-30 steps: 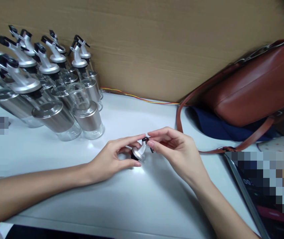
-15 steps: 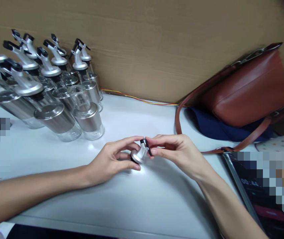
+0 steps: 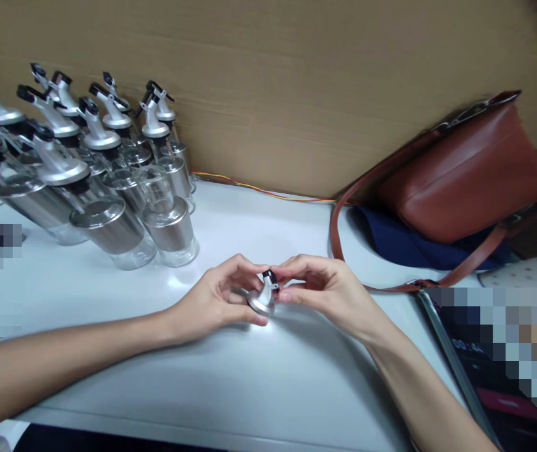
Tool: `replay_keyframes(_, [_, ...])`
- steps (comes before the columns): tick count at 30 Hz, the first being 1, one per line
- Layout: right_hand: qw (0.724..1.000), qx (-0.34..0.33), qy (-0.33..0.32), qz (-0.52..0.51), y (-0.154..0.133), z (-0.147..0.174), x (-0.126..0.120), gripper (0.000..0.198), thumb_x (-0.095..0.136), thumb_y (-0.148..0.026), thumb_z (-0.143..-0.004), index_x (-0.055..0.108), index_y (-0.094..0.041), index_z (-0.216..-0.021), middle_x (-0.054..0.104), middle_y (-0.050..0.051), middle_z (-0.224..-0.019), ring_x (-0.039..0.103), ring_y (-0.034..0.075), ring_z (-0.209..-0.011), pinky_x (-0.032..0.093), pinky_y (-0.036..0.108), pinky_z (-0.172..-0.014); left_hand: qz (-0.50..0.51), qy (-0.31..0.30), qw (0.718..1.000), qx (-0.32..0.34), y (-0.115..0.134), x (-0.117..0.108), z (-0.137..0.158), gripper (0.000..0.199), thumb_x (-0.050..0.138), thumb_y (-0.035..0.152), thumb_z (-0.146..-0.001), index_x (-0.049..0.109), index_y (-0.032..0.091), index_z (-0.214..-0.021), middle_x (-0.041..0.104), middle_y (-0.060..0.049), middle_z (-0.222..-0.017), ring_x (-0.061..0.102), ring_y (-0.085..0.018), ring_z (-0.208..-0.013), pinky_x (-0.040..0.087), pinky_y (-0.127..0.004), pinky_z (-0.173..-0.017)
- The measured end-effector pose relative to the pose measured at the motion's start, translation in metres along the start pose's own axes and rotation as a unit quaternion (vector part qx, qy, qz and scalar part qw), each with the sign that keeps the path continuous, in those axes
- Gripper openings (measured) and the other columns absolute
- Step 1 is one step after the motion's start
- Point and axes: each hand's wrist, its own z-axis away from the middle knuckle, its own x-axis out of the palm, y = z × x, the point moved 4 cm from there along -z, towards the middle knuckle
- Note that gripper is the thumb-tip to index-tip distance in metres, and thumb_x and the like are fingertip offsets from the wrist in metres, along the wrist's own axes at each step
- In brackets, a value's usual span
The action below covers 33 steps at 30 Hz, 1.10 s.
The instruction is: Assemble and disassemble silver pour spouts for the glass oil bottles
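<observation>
At the upper left of the frame, bottles with silver pourers [image 3: 103, 139] crowd together in front of the cardboard [image 3: 268, 94], perhaps grouped there to leave working space; at their right edge stands an open-necked bottle [image 3: 169, 231], its mouth bare, the nearest of them to the hands; at the lower centre, the left hand [image 3: 214, 301] is closed on a loose pourer top [image 3: 267, 294], thumb beneath and fingers behind its silver base, seemingly to steady it; the pourer leans, spout up and slightly right, which leaves its black lever [image 3: 275, 280] facing the other hand; there the right hand [image 3: 325, 282] pinches the lever between thumb and fingers, probably because so small a part suits fingertips; whether the base touches the table [image 3: 249, 389] I cannot tell; farther right, a brown bag [image 3: 461, 182] sits on blue cloth [image 3: 385, 235], apart from the hands.
</observation>
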Motion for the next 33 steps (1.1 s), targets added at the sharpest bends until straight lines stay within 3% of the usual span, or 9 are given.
replay_keyframes(6, [1.000,-0.005,0.003,0.031,-0.002,0.001,0.005,0.020,0.081,-0.024,-0.064,0.073,-0.020,-0.081,0.073,0.003,-0.086,0.067,0.016,-0.077,0.057,0.030,-0.072,-0.026,0.011,1.000,0.000,0.002,0.001,-0.001,0.042,0.080,0.013,-0.061,0.053,0.020,-0.093,0.058,0.002,-0.090,0.061,-0.011,-0.080,0.052,-0.026,-0.073])
replay_keyframes(10, [0.995,-0.065,0.025,0.078,-0.007,0.003,0.015,0.030,0.077,-0.022,-0.067,0.069,-0.022,-0.096,0.069,0.004,-0.095,0.065,0.017,-0.085,0.057,0.032,-0.075,-0.111,0.062,0.987,0.103,0.009,-0.002,0.001,0.040,0.077,0.017,-0.068,0.053,0.023,-0.100,0.057,0.000,-0.097,0.058,-0.015,-0.094,0.050,-0.027,-0.078])
replay_keyframes(13, [0.989,-0.097,0.038,0.102,-0.007,0.005,0.022,0.033,0.074,-0.022,-0.072,0.065,-0.024,-0.103,0.066,0.005,-0.101,0.064,0.017,-0.090,0.056,0.031,-0.077,-0.188,0.056,0.960,0.198,0.013,-0.002,0.005,0.039,0.073,0.020,-0.075,0.050,0.024,-0.106,0.053,-0.001,-0.099,0.057,-0.014,-0.091,0.049,-0.027,-0.076])
replay_keyframes(16, [0.989,-0.100,0.037,0.100,-0.006,0.007,0.028,0.040,0.074,-0.022,-0.072,0.061,-0.025,-0.110,0.066,0.005,-0.104,0.063,0.018,-0.095,0.055,0.033,-0.082,-0.293,0.059,0.907,0.295,0.015,0.000,0.011,0.035,0.067,0.024,-0.082,0.047,0.026,-0.111,0.051,-0.002,-0.100,0.055,-0.014,-0.088,0.048,-0.028,-0.076])
replay_keyframes(20, [0.993,-0.088,0.004,0.075,-0.006,0.009,0.040,0.036,0.074,-0.021,-0.071,0.062,-0.025,-0.106,0.066,0.005,-0.105,0.065,0.019,-0.095,0.054,0.033,-0.083,-0.448,0.080,0.810,0.368,0.020,0.006,0.015,0.031,0.059,0.035,-0.089,0.044,0.026,-0.114,0.051,-0.002,-0.090,0.054,-0.016,-0.080,0.046,-0.029,-0.070])
replay_keyframes(25, [0.988,-0.128,0.079,0.024,-0.017,0.009,0.048,0.037,0.079,-0.024,-0.065,0.060,-0.024,-0.098,0.067,0.003,-0.090,0.066,0.018,-0.084,0.056,0.031,-0.075,-0.548,0.091,0.705,0.441,0.048,0.002,0.045,0.046,0.056,0.046,-0.088,0.036,0.026,-0.124,0.055,-0.004,-0.094,0.055,-0.018,-0.078,0.046,-0.030,-0.067])
replay_keyframes(27, [0.982,-0.159,0.100,0.015,-0.027,0.004,0.053,0.033,0.078,-0.028,-0.067,0.060,-0.022,-0.094,0.067,0.005,-0.090,0.065,0.019,-0.084,0.056,0.032,-0.077,-0.572,0.160,0.666,0.452,0.062,-0.019,0.070,0.035,0.052,0.037,-0.091,0.037,0.026,-0.121,0.055,-0.004,-0.092,0.055,-0.018,-0.078,0.046,-0.029,-0.068])
replay_keyframes(30, [0.973,-0.218,0.078,0.018,-0.047,-0.014,0.068,0.031,0.075,-0.032,-0.072,0.059,-0.021,-0.097,0.066,0.006,-0.095,0.064,0.018,-0.086,0.055,0.035,-0.082,-0.583,0.350,0.625,0.382,0.079,-0.077,0.112,0.022,0.046,0.029,-0.093,0.041,0.023,-0.113,0.050,-0.002,-0.083,0.053,-0.018,-0.074,0.047,-0.031,-0.070])
replay_keyframes(33, [0.946,-0.311,0.073,0.052,-0.070,-0.040,0.087,0.034,0.071,-0.033,-0.076,0.058,-0.021,-0.104,0.066,0.004,-0.095,0.063,0.017,-0.086,0.054,0.036,-0.085,-0.610,0.495,0.525,0.328,0.089,-0.137,0.152,0.038,0.046,0.048,-0.088,0.043,0.018,-0.111,0.050,-0.006,-0.090,0.055,-0.025,-0.083,0.049,-0.042,-0.080])
